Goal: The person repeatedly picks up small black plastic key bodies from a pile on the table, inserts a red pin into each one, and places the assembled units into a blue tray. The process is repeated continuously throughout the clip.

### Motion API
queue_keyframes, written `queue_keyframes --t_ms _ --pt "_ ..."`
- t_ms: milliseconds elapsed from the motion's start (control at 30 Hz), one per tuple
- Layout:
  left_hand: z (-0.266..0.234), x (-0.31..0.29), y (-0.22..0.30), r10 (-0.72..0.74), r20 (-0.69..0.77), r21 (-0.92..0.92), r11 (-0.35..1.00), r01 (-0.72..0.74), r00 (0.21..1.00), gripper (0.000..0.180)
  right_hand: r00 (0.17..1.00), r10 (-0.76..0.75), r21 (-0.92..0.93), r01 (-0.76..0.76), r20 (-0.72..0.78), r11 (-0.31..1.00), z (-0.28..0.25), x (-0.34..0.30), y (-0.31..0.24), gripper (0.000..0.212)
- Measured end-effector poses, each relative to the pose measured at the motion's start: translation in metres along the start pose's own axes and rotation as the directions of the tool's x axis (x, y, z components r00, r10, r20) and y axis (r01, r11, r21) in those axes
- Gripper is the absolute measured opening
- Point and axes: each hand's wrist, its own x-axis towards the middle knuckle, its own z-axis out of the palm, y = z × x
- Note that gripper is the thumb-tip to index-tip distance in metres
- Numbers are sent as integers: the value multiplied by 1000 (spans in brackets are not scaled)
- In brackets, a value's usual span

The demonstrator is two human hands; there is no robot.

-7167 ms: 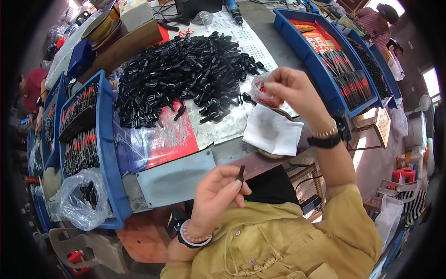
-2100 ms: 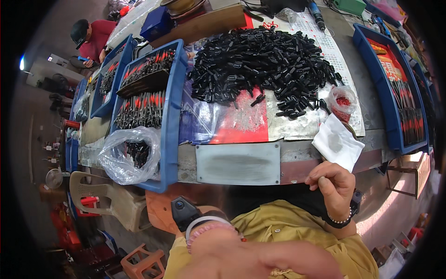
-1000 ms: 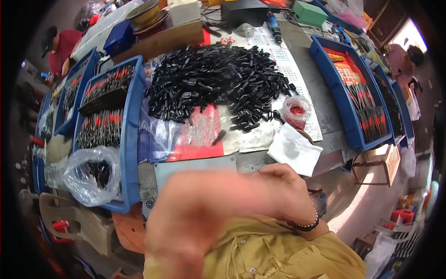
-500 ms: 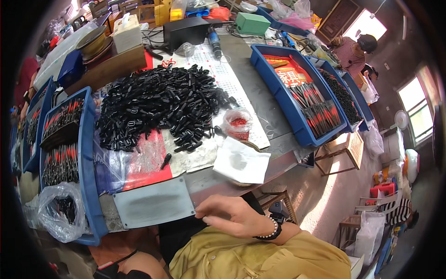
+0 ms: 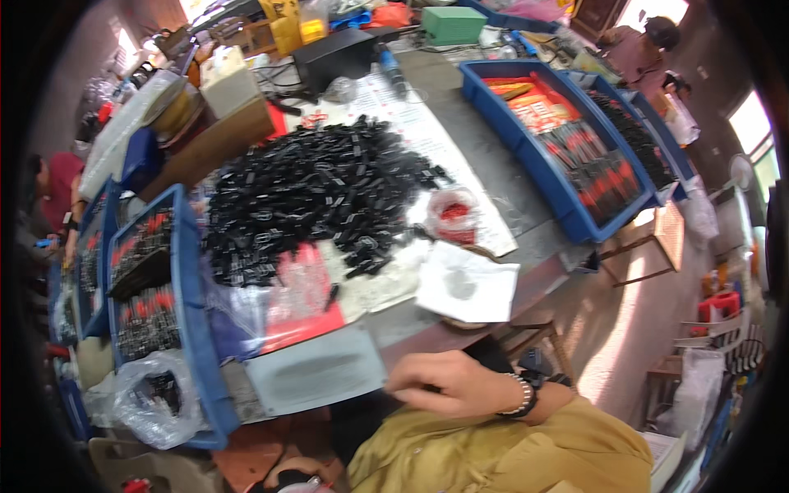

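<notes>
My right hand (image 5: 448, 382), with a pearl bracelet and a dark wristband, is over my lap by the table's front edge. Its fingers are loosely bent, the thumb apart, and nothing shows in them. Nearest to it is a pale, smudged metal plate (image 5: 316, 371) at the table edge. Part of what appears to be my left hand (image 5: 322, 465) shows at the lower edge; its fingers cannot be made out. Beyond the plate spreads a heap of small black plastic parts (image 5: 308, 193). A clear bag of red bits (image 5: 453, 215) stands right of the heap, behind a white sheet (image 5: 467, 283).
Blue trays (image 5: 212, 361) of black-and-red pieces stand at left, with a clear plastic bag (image 5: 156, 403) at the front. Another blue tray (image 5: 534, 168) lies at right. A blue-handled tool (image 5: 393, 72) and green box (image 5: 454, 26) are farther back. Other people are at the far left and right.
The whole view has shifted, so the table appears farther right and is blurred. My right hand's fingers are more bent than before. The heap and trays look the same.
</notes>
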Motion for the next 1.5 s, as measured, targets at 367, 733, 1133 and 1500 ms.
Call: queue_keyframes --t_ms 367,733,1133,1500 --pt "-74 -165 5 -354 591 706 661 253 -724 30 997 25 -22 -27 -72 999 -15 -9 -13 12" --pt "-61 -117 7 -427 471 845 -34 534 -772 21 814 -81 -388 -184 -575 903 -82 -4 -10 9" --pt "-86 -86 37 -88 204 -95 -993 70 -975 13 938 169 -852 -346 -303 392 -142 85 55 17" --pt "-86 -83 46 70 225 -165 -980 -109 -972 18 920 138 -815 -390 -368 428 -143 81 61 11"
